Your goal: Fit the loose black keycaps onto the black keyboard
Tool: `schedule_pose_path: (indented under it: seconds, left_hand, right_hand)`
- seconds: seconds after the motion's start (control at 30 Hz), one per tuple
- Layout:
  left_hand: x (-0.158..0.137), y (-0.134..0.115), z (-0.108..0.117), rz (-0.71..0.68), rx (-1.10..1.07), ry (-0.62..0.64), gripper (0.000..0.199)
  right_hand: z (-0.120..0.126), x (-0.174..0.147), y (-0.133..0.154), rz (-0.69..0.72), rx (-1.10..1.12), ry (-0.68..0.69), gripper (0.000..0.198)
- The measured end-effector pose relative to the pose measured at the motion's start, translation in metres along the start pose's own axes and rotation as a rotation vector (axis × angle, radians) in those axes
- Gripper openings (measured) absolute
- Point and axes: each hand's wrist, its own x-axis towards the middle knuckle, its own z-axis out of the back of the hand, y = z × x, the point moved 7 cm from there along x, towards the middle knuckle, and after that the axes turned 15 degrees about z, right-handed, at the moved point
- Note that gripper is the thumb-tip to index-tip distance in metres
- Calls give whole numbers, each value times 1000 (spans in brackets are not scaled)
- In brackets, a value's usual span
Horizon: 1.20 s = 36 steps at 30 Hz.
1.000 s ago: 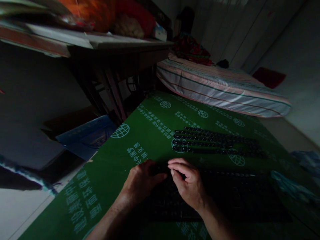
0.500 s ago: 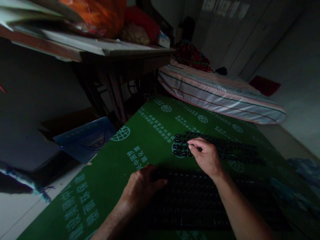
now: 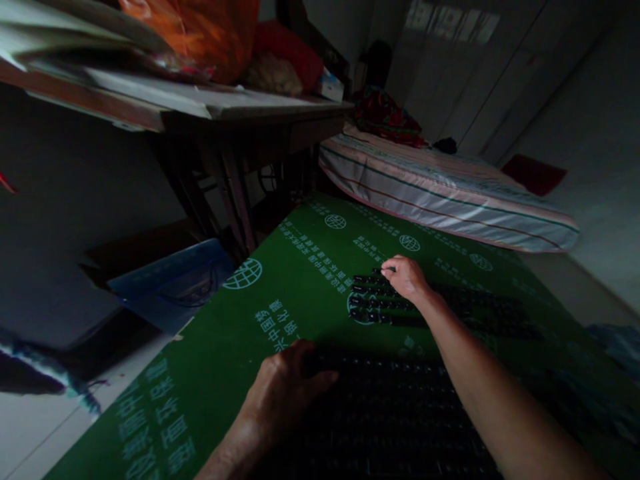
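The tabletop [image 3: 310, 287] was smooth and softly glossy, with pale print on its green face. The keyboard [image 3: 390, 407] near its front edge looked to be dark plastic, small glints on the caps. Loose keys [image 3: 370, 317] on the tabletop's middle matched that plastic, their tops faintly shiny. Beyond the tabletop, the bed [image 3: 450, 200] wore striped cloth with a satiny sheen, lightly creased. Left of the tabletop stood a dark wood stand [image 3: 280, 107], an orange bag [image 3: 215, 40] of thin, crinkled, shiny plastic above it. The floor [image 3: 40, 417] left of the tabletop looked smooth and tiled.
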Motion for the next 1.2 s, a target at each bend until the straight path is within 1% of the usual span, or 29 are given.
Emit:
schedule_pose_path:
  seconds: [0.1, 0.2, 0.33, 0.5, 0.63, 0.83, 0.93, 1.2]
  left_hand:
    - [1, 1, -1, -15, -7, 0, 51]
    - [2, 2, -4, -5, 3, 28, 55]
    - [2, 3, -4, 30, 1, 39, 58]
    - [5, 7, -7, 30, -6, 44, 61]
    - [5, 8, -8, 27, 7, 31, 60]
    - [1, 3, -5, 34, -6, 49, 61]
    - [0, 3, -5, 47, -6, 52, 61]
    - [0, 3, -5, 21, -12, 52, 58]
  right_hand:
    - [-9, 7, -3, 9, -23, 60, 13]
    - [-15, 13, -4, 19, -45, 122, 12]
    - [-19, 19, -7, 16, -65, 185, 16]
    - [-21, 23, -9, 11, -75, 237, 18]
    - [-24, 25, -8, 24, -74, 260, 17]
    - [-27, 28, -7, 66, -68, 268, 15]
    - [-30, 31, -8, 93, -61, 272, 13]
    - [-34, 36, -8, 188, -29, 281, 3]
